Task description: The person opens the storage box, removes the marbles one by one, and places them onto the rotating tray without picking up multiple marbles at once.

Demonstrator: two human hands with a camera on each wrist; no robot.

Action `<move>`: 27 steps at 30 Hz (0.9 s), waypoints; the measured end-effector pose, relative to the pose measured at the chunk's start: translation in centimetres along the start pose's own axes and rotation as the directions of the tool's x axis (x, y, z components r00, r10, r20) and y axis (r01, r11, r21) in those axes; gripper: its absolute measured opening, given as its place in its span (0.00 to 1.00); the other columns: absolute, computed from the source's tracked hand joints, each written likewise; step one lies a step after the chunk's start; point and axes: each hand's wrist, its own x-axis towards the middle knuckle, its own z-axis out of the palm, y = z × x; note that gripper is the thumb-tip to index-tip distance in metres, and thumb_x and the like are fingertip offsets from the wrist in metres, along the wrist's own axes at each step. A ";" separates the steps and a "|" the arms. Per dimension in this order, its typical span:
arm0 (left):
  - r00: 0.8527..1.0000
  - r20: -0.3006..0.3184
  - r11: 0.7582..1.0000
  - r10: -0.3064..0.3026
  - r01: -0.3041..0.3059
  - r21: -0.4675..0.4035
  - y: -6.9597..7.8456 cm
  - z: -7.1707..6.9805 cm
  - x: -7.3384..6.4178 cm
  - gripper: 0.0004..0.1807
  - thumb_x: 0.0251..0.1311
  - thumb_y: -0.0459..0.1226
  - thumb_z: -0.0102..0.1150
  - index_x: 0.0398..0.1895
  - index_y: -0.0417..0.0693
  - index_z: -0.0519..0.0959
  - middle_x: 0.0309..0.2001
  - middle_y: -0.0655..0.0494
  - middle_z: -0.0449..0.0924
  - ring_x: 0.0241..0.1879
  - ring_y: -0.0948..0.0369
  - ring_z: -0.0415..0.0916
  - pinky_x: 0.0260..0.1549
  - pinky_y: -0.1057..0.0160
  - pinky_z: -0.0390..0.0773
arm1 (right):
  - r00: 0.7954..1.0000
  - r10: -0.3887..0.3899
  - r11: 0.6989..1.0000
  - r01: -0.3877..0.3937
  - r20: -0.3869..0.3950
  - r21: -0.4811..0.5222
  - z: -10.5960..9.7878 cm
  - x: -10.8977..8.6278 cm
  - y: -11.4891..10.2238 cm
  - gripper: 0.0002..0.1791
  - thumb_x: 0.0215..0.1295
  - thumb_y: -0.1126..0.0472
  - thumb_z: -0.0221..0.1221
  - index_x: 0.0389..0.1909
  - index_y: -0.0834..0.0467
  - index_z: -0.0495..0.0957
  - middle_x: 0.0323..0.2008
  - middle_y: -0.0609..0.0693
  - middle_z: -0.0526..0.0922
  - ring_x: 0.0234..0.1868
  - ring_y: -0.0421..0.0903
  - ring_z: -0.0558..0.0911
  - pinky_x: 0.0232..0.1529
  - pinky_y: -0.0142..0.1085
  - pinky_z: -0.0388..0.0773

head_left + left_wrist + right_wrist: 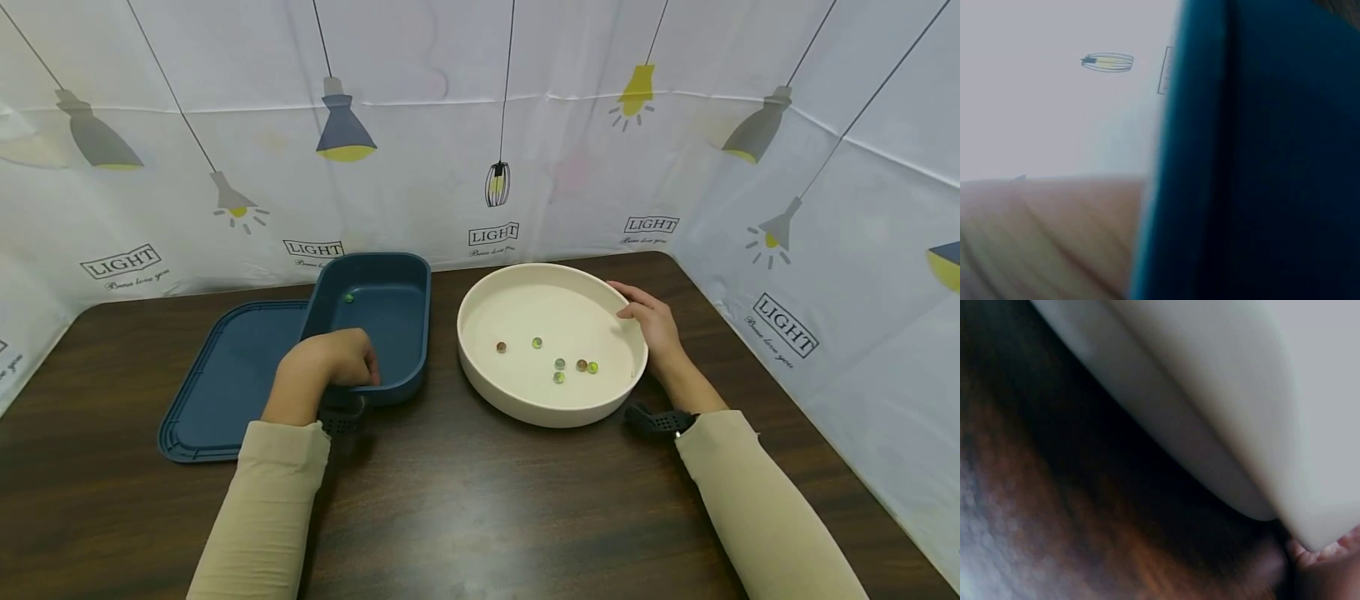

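Observation:
My left hand [330,357] reaches over the near wall of a deep blue box [418,333], its fingers bent down inside. The fingertips are hidden, so whether they pinch anything does not show. A green marble [348,297] lies at the far left of that box. My right hand [654,323] grips the right rim of a round cream dish [517,407], fingers over the edge. Several glass marbles sit in the dish, among them a brown marble [501,347] and a green marble [537,342]. In the right wrist view the dish's wall [1204,406] fills the upper right.
A flat blue lid [225,383] lies left of the box, partly beneath it. Everything stands on a dark wooden table [465,517]. A white sheet [420,183] printed with lamps hangs behind and along the right side.

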 end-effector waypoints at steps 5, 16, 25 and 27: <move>0.998 -0.021 0.997 -0.067 0.067 0.034 0.0 -0.1 -0.2 0.08 0.63 0.37 0.61 0.34 0.45 0.88 0.36 0.54 0.85 0.32 0.59 0.74 0.32 0.62 0.73 | 1.000 0.006 1.000 -0.006 -0.006 -0.011 0.1 0.0 0.0 0.32 0.66 0.75 0.44 0.73 0.61 0.68 0.67 0.52 0.73 0.57 0.38 0.79 0.49 0.25 0.81; 0.996 -0.081 0.999 -0.043 0.044 0.009 -0.1 -0.2 -0.3 0.07 0.62 0.34 0.61 0.28 0.45 0.87 0.34 0.53 0.83 0.28 0.59 0.70 0.27 0.63 0.69 | 1.000 0.013 1.000 -0.013 -0.021 -0.007 0.0 -0.1 0.0 0.32 0.66 0.75 0.44 0.72 0.61 0.68 0.67 0.51 0.74 0.60 0.39 0.78 0.50 0.24 0.80; 0.974 -0.226 0.992 -0.001 -0.028 -0.124 0.0 -0.5 -0.4 0.09 0.59 0.32 0.62 0.41 0.43 0.86 0.44 0.47 0.85 0.37 0.56 0.77 0.33 0.62 0.76 | 1.000 0.016 1.000 -0.016 -0.025 -0.019 0.1 0.1 0.1 0.32 0.66 0.75 0.44 0.72 0.60 0.69 0.69 0.52 0.73 0.59 0.38 0.79 0.50 0.24 0.80; 0.967 -0.254 0.988 0.020 -0.058 -0.143 0.2 -0.7 -0.5 0.10 0.60 0.31 0.61 0.43 0.41 0.86 0.44 0.47 0.85 0.38 0.56 0.77 0.35 0.62 0.76 | 0.999 0.015 0.999 -0.016 -0.028 -0.027 0.0 0.1 0.1 0.32 0.66 0.75 0.44 0.72 0.59 0.69 0.68 0.52 0.73 0.58 0.38 0.79 0.50 0.24 0.81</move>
